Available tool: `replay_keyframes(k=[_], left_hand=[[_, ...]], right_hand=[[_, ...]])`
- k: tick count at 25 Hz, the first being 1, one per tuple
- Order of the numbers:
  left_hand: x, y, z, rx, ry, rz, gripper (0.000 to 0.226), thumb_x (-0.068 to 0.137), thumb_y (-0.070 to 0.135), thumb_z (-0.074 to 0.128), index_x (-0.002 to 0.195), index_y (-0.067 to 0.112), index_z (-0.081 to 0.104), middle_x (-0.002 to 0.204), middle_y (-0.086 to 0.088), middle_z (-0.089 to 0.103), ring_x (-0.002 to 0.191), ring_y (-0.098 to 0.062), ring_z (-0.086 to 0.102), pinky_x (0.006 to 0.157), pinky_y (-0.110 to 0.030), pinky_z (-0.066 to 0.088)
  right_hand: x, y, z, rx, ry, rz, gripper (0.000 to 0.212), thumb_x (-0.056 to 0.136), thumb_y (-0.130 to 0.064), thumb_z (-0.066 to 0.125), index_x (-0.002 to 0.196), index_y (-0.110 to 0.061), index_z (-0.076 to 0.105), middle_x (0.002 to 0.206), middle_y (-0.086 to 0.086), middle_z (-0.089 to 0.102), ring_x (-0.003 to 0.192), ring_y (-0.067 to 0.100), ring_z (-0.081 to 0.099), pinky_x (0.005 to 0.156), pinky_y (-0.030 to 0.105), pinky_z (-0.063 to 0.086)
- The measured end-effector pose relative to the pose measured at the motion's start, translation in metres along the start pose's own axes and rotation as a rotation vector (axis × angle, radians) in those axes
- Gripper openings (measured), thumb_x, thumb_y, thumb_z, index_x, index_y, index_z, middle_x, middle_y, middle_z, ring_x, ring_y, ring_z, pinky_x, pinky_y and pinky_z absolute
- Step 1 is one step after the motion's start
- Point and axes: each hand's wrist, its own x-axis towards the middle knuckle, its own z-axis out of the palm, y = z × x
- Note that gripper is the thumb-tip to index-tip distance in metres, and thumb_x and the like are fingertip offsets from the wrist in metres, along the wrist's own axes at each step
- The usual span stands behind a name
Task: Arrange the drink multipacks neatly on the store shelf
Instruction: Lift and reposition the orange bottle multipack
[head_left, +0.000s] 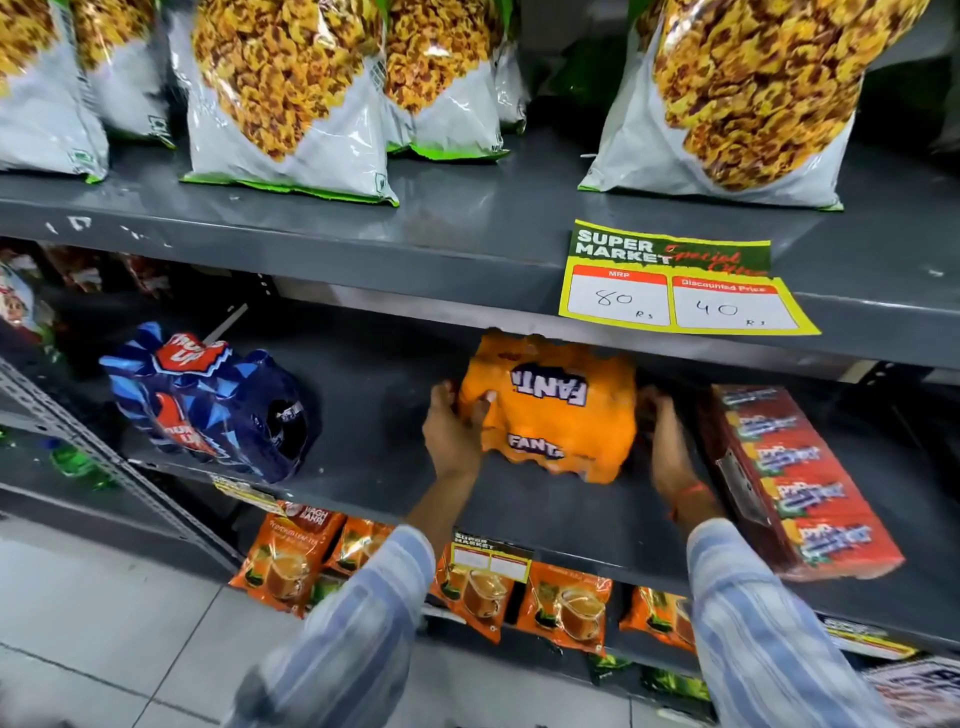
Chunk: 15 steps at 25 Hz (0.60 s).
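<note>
An orange Fanta multipack sits on the dark grey middle shelf, near its centre. My left hand grips the pack's left side, thumb on its front face. My right hand presses against its right side, fingers partly hidden behind the pack. A blue Thums Up multipack lies tilted on the same shelf to the left, apart from the orange one. A red multipack of drink cartons lies at an angle on the right, close to my right wrist.
Large snack bags stand on the shelf above. A yellow price tag hangs from that shelf's edge, just over the orange pack. Orange tea pouches fill the shelf below. A metal upright slants at the left.
</note>
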Motion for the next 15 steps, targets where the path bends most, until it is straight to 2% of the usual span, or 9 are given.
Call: replay_keyframes(k=[2,4,6,8,10,12,14,15], left_hand=[[0.017,0.005,0.005,-0.011,0.108,-0.1,0.047,0.082,0.031,0.067,0.112,-0.001,0.051,0.116,-0.026,0.056,0.106,-0.042,0.056,0.088,-0.04,0.044],[-0.002,0.012,0.016,-0.035,0.072,-0.049,0.041,0.088,0.03,0.059,0.114,0.0,0.05,0.117,-0.025,0.053,0.107,-0.041,0.054,0.091,-0.043,0.044],[-0.037,0.015,0.023,-0.189,-0.095,-0.02,0.063,0.084,0.051,0.053,0.13,0.01,0.044,0.125,-0.014,0.05,0.114,-0.027,0.053,0.096,-0.04,0.045],[-0.047,0.015,0.016,-0.272,-0.214,-0.013,0.079,0.071,0.064,0.058,0.137,0.025,0.039,0.131,0.0,0.047,0.116,-0.015,0.052,0.098,-0.035,0.044],[-0.027,0.009,0.003,-0.277,-0.348,-0.015,0.075,0.061,0.064,0.068,0.126,0.035,0.048,0.128,0.001,0.055,0.115,-0.017,0.057,0.097,-0.038,0.048],[0.003,0.01,-0.014,-0.251,-0.531,-0.052,0.065,0.058,0.054,0.071,0.118,0.033,0.055,0.121,-0.003,0.064,0.113,-0.026,0.061,0.093,-0.041,0.052],[0.032,0.011,-0.032,-0.246,-0.661,-0.085,0.061,0.061,0.049,0.069,0.114,0.02,0.061,0.113,-0.009,0.068,0.109,-0.028,0.063,0.094,-0.042,0.052],[0.039,0.012,-0.039,-0.218,-0.64,-0.086,0.051,0.065,0.05,0.067,0.105,0.018,0.065,0.105,-0.009,0.07,0.101,-0.026,0.065,0.092,-0.041,0.052]], right_hand=[[-0.039,-0.009,0.011,-0.05,-0.038,-0.158,0.044,0.082,-0.053,0.047,0.093,-0.016,0.067,0.1,0.01,0.068,0.094,0.021,0.062,0.088,0.038,0.048],[-0.064,0.0,0.022,-0.026,-0.037,-0.226,0.047,0.078,-0.053,0.05,0.086,-0.009,0.065,0.092,0.015,0.067,0.087,0.022,0.061,0.082,0.036,0.048],[-0.082,0.012,0.038,-0.118,-0.029,-0.292,0.047,0.081,-0.052,0.048,0.092,-0.008,0.062,0.095,0.014,0.067,0.089,0.021,0.061,0.083,0.033,0.048],[-0.1,0.013,0.051,-0.203,-0.007,-0.415,0.039,0.085,-0.05,0.046,0.093,-0.014,0.059,0.095,0.012,0.065,0.09,0.022,0.062,0.081,0.032,0.048],[-0.107,0.024,0.056,-0.284,0.023,-0.486,0.033,0.086,-0.044,0.044,0.088,-0.014,0.057,0.091,0.009,0.06,0.085,0.02,0.058,0.076,0.028,0.045],[-0.121,0.037,0.064,-0.365,0.027,-0.536,0.03,0.084,-0.036,0.042,0.089,-0.011,0.057,0.093,0.008,0.056,0.083,0.014,0.053,0.072,0.023,0.041],[-0.135,0.052,0.074,-0.439,-0.093,-0.619,0.029,0.086,-0.029,0.041,0.102,-0.012,0.059,0.108,0.006,0.057,0.096,0.011,0.053,0.081,0.019,0.043],[-0.137,0.056,0.076,-0.504,-0.176,-0.682,0.028,0.088,-0.025,0.042,0.108,-0.016,0.06,0.114,0.004,0.057,0.103,0.011,0.053,0.089,0.019,0.042]])
